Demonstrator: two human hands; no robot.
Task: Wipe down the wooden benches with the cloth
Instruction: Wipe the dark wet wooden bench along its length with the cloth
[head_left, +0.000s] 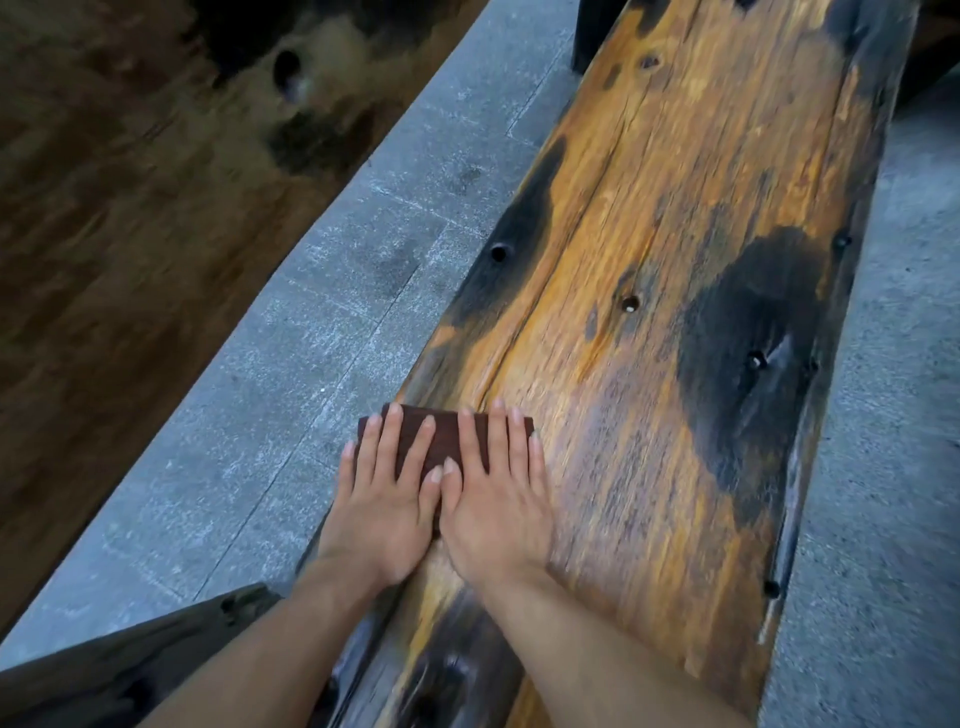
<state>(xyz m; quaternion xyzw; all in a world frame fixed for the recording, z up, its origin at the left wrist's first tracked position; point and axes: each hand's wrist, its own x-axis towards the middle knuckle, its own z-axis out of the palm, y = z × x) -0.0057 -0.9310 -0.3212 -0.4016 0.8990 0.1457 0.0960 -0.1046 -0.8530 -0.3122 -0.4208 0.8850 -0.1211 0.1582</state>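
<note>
A long wooden bench (649, 291), orange-brown with black stains and small round holes, runs from the bottom centre to the top right. A folded dark brown cloth (445, 435) lies flat near the bench's left edge. My left hand (387, 493) presses on the cloth's left half with straight, spread fingers. Beside it, my right hand (496, 499) presses on the right half the same way. The thumbs touch in the middle. Most of the cloth is hidden under my palms.
A grey stone floor (291, 374) runs along both sides of the bench. A second wooden surface (119, 218), dark brown and blurred, fills the upper left. A dark post (595, 31) stands at the top beside the bench. A dark plank end (156, 660) sits at the lower left.
</note>
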